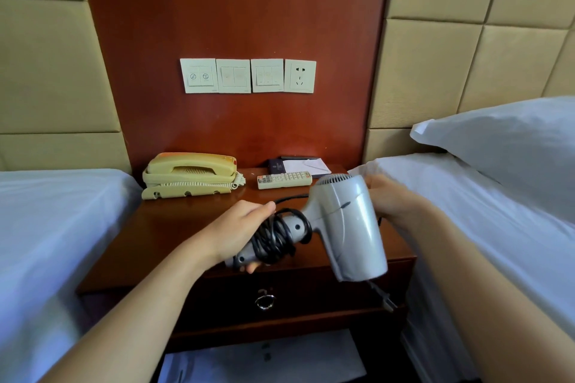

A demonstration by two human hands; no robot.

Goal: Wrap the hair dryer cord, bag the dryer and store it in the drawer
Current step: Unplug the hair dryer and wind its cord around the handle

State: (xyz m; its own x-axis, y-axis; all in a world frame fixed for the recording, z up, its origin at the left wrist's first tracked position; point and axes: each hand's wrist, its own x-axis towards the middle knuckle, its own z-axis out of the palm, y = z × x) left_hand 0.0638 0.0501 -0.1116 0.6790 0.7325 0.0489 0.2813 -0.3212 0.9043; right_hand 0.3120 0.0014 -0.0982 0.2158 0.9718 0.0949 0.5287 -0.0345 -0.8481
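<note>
Gripping with left hand the handle of hair dryer, fingers curling round it. Holding dryer in the air over front edge of nightstand, barrel tilting down toward camera. Reaching with right hand behind dryer body, blurred and partly hidden; cannot tell whether gripping anything. Seeing left bed and right bed flanking nightstand, both under white sheets, pillow lying on right bed. Noting drawer sitting closed just below dryer, ring pull hanging on its front. Noting phone sitting at back left of nightstand top, remote lying beside it, notepad just behind remote. Seeing black cord looping round dryer handle, touching left fingers, one strand running back behind dryer body. Spotting plug dangling under barrel.
</note>
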